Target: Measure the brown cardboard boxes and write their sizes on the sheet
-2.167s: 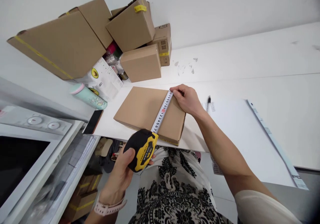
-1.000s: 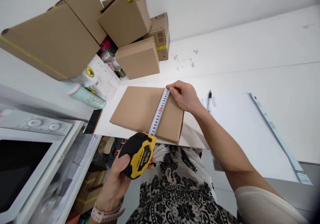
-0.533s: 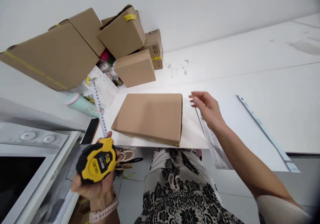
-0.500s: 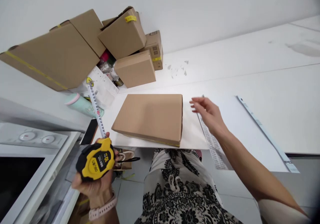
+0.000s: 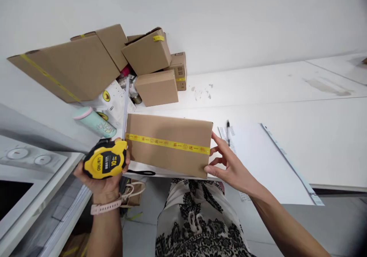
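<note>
The yellow-taped box (image 5: 169,158) sits left of the right grip (image 5: 228,167), which grasps its end, apparently to steady it; the left grip (image 5: 106,185) clasps the tape measure (image 5: 105,160), its blade (image 5: 125,108) extended beside the box's other end. Beyond the right grip lies a pen (image 5: 228,131).

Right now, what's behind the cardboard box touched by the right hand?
Beyond this yellow-taped cardboard box, a plain carton sits on the white table; whatever lies just behind is hidden.

Tape measure (image 5: 105,159) yellow and black; carton (image 5: 163,160) brown; sealing tape (image 5: 168,144) yellow, red-printed; garment (image 5: 197,232) white, black floral pattern.
</note>
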Demonstrator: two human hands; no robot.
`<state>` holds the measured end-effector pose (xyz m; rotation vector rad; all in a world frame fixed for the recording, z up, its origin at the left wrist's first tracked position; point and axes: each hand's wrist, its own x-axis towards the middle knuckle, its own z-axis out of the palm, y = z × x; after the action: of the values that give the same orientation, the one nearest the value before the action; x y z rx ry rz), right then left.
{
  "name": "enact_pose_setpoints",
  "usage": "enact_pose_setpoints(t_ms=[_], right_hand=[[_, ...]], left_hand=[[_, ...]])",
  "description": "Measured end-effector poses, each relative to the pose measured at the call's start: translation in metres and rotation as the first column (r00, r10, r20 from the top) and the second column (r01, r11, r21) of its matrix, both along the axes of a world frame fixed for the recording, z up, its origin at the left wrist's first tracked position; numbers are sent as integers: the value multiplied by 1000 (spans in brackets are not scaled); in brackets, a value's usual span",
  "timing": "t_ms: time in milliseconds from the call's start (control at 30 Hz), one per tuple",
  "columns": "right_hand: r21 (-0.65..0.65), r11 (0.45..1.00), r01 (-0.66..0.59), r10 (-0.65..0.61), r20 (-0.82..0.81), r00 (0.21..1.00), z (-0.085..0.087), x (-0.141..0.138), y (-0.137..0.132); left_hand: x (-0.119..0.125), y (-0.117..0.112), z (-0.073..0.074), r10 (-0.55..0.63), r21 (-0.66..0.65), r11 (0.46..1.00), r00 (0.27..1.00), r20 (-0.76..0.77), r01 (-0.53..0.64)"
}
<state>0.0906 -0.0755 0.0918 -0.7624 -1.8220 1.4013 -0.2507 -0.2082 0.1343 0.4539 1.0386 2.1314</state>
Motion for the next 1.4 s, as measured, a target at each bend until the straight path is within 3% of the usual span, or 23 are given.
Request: enact_pose_setpoints(t_ms=[133, 267, 400, 567, 767, 967, 1200, 1400], right_hand=[[-36, 992, 119, -121, -49, 991, 9, -17, 8], [-83, 958, 274, -281, -87, 956, 2, -40, 21], [77, 898, 434, -422, -128, 897, 1, -51, 42], [284, 842, 458, -444, -116, 889, 10, -55, 81], [372, 873, 315, -332, -20, 943, 31, -68, 131], [439, 894, 86, -195, 211, 958, 45, -83, 164], [460, 878, -131, -62, 381, 922, 59, -92, 168], [421, 896, -141, -93, 487, 869, 66, -88, 160]], left_hand=[[26, 11, 31, -83, 28, 995, 974, -210, 90], [61, 3, 40, -133, -130, 986, 971, -200, 108], [73, -18, 40, -307, -312, 906, 952, -15, 287], [81, -14, 51, -358, -359, 868, 933, 27, 344], [110, 17, 62, -394, -353, 858, 919, 14, 373], [125, 27, 64, -385, -413, 838, 923, 16, 356], [135, 25, 66, -351, -474, 818, 935, 39, 327], [139, 22, 63, -352, -467, 822, 935, 36, 327]])
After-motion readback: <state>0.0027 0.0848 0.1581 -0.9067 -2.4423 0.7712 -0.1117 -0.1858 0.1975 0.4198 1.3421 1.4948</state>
